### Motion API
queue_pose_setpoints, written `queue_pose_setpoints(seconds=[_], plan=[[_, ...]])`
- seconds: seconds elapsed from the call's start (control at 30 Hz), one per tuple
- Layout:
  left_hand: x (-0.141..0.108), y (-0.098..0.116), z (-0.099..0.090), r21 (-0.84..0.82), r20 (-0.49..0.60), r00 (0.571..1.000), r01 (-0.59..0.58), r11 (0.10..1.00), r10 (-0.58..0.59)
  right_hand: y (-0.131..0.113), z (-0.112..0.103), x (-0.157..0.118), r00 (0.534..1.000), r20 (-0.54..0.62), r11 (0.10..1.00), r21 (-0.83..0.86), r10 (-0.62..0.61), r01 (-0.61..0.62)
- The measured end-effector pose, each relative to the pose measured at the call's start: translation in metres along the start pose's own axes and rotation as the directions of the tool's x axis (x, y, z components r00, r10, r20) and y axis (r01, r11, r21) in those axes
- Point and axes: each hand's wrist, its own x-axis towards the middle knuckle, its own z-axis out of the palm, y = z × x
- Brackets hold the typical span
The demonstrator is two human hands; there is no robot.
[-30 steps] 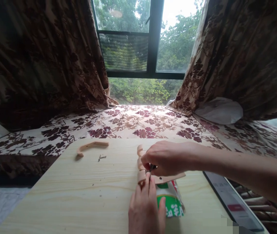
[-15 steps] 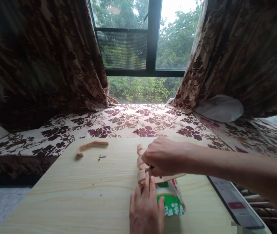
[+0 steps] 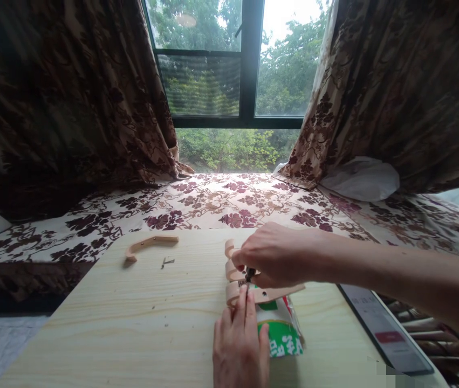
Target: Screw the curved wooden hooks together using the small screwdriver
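Your right grip (image 3: 272, 256) pinches a dark tool (image 3: 249, 275); left grip (image 3: 241, 345), can't tell. Curved wood (image 3: 258, 296) looks stiff; hold its 3-o'clock end.

Pale wood-grained table (image 3: 103, 328), bearing a single curved wooden hook (image 3: 148, 242), small metal fasteners (image 3: 168, 262), a row of wooden hooks (image 3: 233, 293), a green-and-white packet (image 3: 283, 337) and a touchscreen device (image 3: 386, 331).

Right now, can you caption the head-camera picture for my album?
Left hand and right hand busy at curved wooden pieces, before a curtained window.
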Motion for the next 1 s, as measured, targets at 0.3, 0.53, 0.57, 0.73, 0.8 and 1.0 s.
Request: queue_pose_setpoints(seconds=[0.3,0.53,0.57,0.73,0.8,1.0], plan=[[0.000,-0.002,0.002,-0.004,-0.021,0.999,-0.026,1.000,0.026,-0.001,0.001,0.000,0.999,-0.022,0.999,-0.022,0.036,-0.036],[-0.001,-0.001,0.001,0.019,-0.030,0.999,-0.027,0.999,0.028,0.000,0.004,0.000,1.000,-0.013,1.000,0.001,-0.020,0.020],[-0.002,-0.002,0.002,0.021,-0.029,0.999,-0.025,0.999,0.025,0.000,0.005,0.001,1.000,-0.015,1.000,0.000,-0.007,0.007],[-0.001,-0.006,0.005,-0.018,-0.038,0.998,-0.042,0.999,0.041,0.005,0.002,-0.009,0.996,-0.059,0.998,-0.003,0.067,-0.067],[0.000,-0.008,0.007,-0.043,-0.027,0.998,-0.053,0.998,0.052,0.009,0.000,-0.018,0.987,-0.126,0.995,0.035,0.101,-0.097],[-0.001,-0.007,0.008,-0.258,-0.032,0.999,0.018,0.966,-0.028,0.020,0.036,-0.042,0.953,-0.097,0.946,0.187,0.287,-0.266]])
